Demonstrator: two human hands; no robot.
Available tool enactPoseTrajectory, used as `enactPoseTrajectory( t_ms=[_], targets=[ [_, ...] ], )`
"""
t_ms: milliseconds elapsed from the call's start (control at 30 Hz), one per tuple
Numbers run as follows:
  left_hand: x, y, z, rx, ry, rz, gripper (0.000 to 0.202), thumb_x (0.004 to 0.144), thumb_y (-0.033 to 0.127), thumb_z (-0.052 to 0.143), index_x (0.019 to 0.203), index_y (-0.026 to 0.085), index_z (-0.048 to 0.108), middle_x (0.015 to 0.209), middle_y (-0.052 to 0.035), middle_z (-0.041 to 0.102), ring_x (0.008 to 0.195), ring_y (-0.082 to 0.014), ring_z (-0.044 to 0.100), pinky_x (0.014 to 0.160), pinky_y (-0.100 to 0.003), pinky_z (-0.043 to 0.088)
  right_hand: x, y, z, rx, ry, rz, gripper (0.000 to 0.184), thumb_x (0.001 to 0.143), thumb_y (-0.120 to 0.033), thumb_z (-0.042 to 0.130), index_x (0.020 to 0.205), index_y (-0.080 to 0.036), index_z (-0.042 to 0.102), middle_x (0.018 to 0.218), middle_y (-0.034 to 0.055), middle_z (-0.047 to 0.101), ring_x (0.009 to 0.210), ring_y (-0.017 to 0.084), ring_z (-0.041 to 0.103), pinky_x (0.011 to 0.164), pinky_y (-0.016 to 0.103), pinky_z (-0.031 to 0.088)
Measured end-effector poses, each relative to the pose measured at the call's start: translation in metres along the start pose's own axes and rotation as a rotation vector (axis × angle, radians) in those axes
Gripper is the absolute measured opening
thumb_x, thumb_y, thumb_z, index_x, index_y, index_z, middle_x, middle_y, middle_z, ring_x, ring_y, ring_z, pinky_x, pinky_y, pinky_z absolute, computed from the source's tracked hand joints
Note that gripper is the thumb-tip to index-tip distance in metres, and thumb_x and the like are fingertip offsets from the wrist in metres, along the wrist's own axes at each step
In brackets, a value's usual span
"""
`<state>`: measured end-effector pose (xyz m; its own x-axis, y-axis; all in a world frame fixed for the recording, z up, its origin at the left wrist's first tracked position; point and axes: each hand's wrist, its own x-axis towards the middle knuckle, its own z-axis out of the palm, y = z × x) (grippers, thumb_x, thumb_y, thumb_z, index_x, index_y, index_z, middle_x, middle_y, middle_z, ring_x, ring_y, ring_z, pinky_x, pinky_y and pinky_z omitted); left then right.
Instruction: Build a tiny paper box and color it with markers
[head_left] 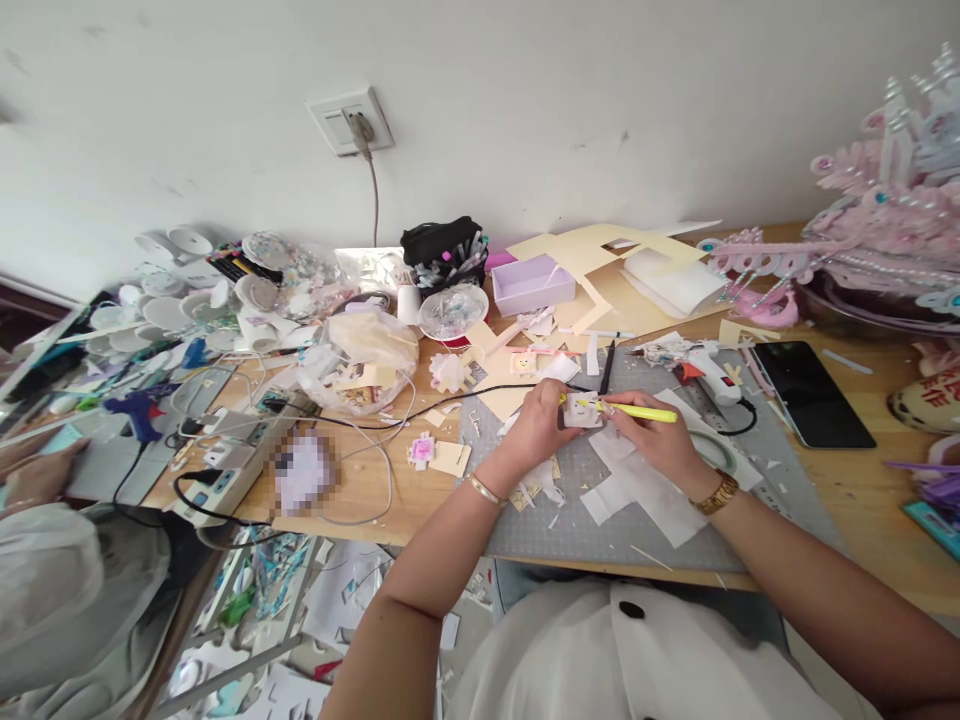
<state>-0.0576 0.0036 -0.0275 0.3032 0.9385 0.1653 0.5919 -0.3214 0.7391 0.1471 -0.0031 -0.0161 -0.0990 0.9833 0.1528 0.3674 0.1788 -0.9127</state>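
Note:
My left hand (541, 425) is closed on the left edge of a small pale square card (581, 409) with dark marks like a drawn face. A yellow marker (643, 411) is pinched in my right hand (654, 440), its tip touching or very near the card. Both hands are above the grey cutting mat (540, 535). Beneath them lie white paper pieces (637, 490) and cut scraps. Just beyond the hands lies a black pen (607, 366). A small square with a yellow smiling face (523, 364) rests farther back.
A white glue gun (712, 376), a roll of tape (712, 450) and a black tablet (814, 393) are on the right. Behind stands a lilac box (533, 287). Cables and a power strip (232, 455) lie left, near another person's hand (37, 465). Pink beaded crowns (862, 240) fill the right corner.

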Motion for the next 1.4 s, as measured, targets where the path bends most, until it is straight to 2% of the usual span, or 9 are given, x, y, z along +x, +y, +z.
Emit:
enactPoseTrajectory(
  t_ms=[133, 300, 433, 567, 733, 1000, 1400],
  targets=[
    [-0.0002, -0.0002, 0.0003, 0.004, 0.001, 0.003, 0.045, 0.073, 0.019, 0.079, 0.105, 0.021, 0.047, 0.111, -0.0099, 0.058, 0.106, -0.0266, 0.059, 0.093, -0.040, 0.048, -0.0003, -0.0018, -0.0003, 0.003, 0.034, 0.013, 0.019, 0.084, -0.039, 0.064, 0.088, -0.024, 0.074, 0.077, 0.0040, 0.074, 0.060, 0.017, 0.059, 0.053, 0.029, 0.046],
    [-0.0006, -0.0014, 0.0013, 0.025, 0.013, 0.032, 0.043, 0.076, 0.023, 0.078, 0.106, 0.022, 0.046, 0.109, -0.0086, 0.058, 0.103, -0.0259, 0.059, 0.090, -0.040, 0.049, -0.0003, -0.0003, 0.0004, -0.003, 0.010, 0.010, 0.020, 0.082, -0.040, 0.065, 0.089, -0.023, 0.074, 0.075, 0.0033, 0.073, 0.057, 0.016, 0.057, 0.053, 0.029, 0.046],
    [-0.0007, -0.0013, 0.0012, 0.067, 0.023, 0.067, 0.048, 0.074, 0.019, 0.080, 0.107, 0.021, 0.046, 0.109, -0.0089, 0.059, 0.103, -0.0262, 0.059, 0.089, -0.041, 0.050, -0.0001, 0.0034, 0.0012, -0.008, 0.061, -0.002, 0.020, 0.084, -0.039, 0.063, 0.087, -0.022, 0.073, 0.077, 0.0038, 0.074, 0.062, 0.017, 0.061, 0.055, 0.028, 0.047],
    [-0.0009, 0.0000, 0.0006, 0.095, 0.019, 0.087, 0.049, 0.074, 0.019, 0.081, 0.108, 0.022, 0.045, 0.109, -0.0090, 0.059, 0.103, -0.0267, 0.060, 0.089, -0.041, 0.051, -0.0001, 0.0044, 0.0016, -0.020, 0.019, -0.036, 0.021, 0.084, -0.041, 0.064, 0.089, -0.023, 0.073, 0.080, 0.0039, 0.075, 0.061, 0.017, 0.061, 0.054, 0.028, 0.048],
    [-0.0012, 0.0010, 0.0005, 0.114, 0.024, 0.093, 0.049, 0.075, 0.019, 0.080, 0.108, 0.021, 0.045, 0.109, -0.0096, 0.060, 0.102, -0.0270, 0.061, 0.088, -0.042, 0.051, -0.0005, 0.0034, 0.0006, -0.029, 0.077, -0.035, 0.020, 0.086, -0.041, 0.063, 0.086, -0.023, 0.071, 0.075, 0.0031, 0.073, 0.059, 0.016, 0.061, 0.052, 0.028, 0.048],
    [-0.0012, -0.0018, 0.0025, 0.122, 0.037, 0.103, 0.048, 0.076, 0.023, 0.080, 0.108, 0.022, 0.045, 0.110, -0.0089, 0.060, 0.103, -0.0267, 0.061, 0.088, -0.041, 0.051, -0.0029, -0.0019, 0.0003, -0.065, -0.034, -0.138, 0.017, 0.086, -0.035, 0.061, 0.090, -0.023, 0.073, 0.080, 0.0039, 0.076, 0.059, 0.016, 0.062, 0.055, 0.028, 0.048],
    [-0.0015, -0.0014, 0.0028, 0.139, 0.039, 0.100, 0.048, 0.076, 0.025, 0.081, 0.108, 0.021, 0.045, 0.108, -0.0092, 0.060, 0.102, -0.0271, 0.061, 0.087, -0.042, 0.051, -0.0030, -0.0013, 0.0002, -0.116, -0.034, -0.169, 0.015, 0.087, -0.033, 0.060, 0.088, -0.023, 0.072, 0.079, 0.0040, 0.076, 0.060, 0.017, 0.062, 0.055, 0.028, 0.049]
  ],
)
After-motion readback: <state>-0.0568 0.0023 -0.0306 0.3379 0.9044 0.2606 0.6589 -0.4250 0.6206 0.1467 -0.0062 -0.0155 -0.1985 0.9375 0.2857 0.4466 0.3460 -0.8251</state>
